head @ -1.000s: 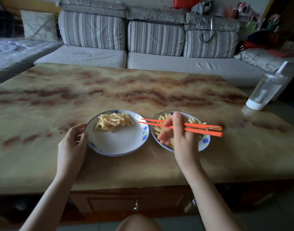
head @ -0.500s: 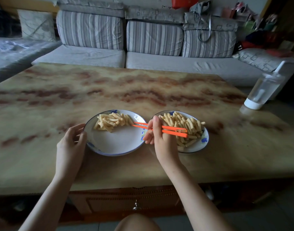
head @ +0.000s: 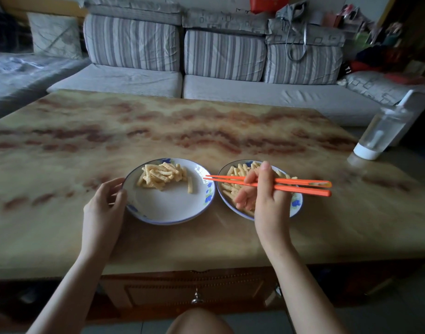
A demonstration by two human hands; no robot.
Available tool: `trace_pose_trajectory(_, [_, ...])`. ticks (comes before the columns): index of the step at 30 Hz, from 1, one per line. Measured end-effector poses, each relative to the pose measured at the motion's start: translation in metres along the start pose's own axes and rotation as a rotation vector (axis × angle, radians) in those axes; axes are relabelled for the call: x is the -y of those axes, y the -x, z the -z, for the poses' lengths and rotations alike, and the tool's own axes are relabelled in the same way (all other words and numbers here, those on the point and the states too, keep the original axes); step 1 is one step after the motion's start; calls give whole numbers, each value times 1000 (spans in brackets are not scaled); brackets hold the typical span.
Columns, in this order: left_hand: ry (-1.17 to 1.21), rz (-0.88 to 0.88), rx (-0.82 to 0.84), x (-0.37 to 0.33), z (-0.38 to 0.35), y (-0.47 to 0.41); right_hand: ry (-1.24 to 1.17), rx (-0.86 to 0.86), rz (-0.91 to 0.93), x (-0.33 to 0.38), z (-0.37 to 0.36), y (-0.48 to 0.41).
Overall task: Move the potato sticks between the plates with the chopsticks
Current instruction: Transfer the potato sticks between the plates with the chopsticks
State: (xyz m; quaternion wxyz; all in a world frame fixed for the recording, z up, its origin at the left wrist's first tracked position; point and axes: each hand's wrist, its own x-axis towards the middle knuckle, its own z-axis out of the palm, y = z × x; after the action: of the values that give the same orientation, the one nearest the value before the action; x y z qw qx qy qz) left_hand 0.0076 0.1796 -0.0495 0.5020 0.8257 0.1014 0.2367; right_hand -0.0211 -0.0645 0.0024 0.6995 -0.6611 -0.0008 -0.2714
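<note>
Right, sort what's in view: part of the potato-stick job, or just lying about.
Job: left plate, right plate, potato sticks, orange chopsticks, right hand gripping them, left hand holding the left plate's rim.
Lying about: water bottle, striped sofa.

We see the right hand (head: 266,203) gripping orange chopsticks (head: 291,184), held roughly level over the right plate (head: 295,203). Their tips point toward the left hand (head: 103,208) and carry nothing. The left hand's fingers curl round the outer rim of the left plate (head: 172,213). Between the hands, a heap of potato sticks (head: 160,175) lies on that plate's far side, with a lone stick (head: 189,188) just beside it. A second heap (head: 235,172) lies under the right hand. Beyond that hand, on its outer side, a clear bottle (head: 382,131) stands on the table (head: 206,131).
</note>
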Motion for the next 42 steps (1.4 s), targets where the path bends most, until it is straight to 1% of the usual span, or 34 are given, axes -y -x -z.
trace_pose_trajectory(8, [0,6,0,-1,0,0,14,121,-18,-5,-18,5])
trace_pose_trajectory(12, [5,7,-4,-1,0,0,33,143,-42,-10,-26,7])
trace_pose_trajectory(15, [1,6,-6,0,-1,-1,98,137,-24,-13,-29,9])
trace_pose_trajectory(17, [0,6,-4,0,-1,-1,119,106,9,-11,-28,11])
trace_pose_trajectory(20, [5,5,-2,0,-1,-1,87,42,14,-3,-21,9])
trace_pose_trajectory(25, [9,7,2,0,0,-1,-4,-147,29,12,7,-4])
trace_pose_trajectory(29, [17,8,3,0,0,0,40,-282,105,21,37,-14])
trace_pose_trajectory(32, [20,12,1,-1,0,1,78,-353,122,23,54,-18])
trace_pose_trajectory(34, [19,12,2,-1,0,1,106,-377,120,23,61,-19])
trace_pose_trajectory(37, [12,5,3,-2,0,1,167,-354,92,21,67,-19])
trace_pose_trajectory(42, [6,2,4,-2,0,1,98,-354,127,27,60,-16])
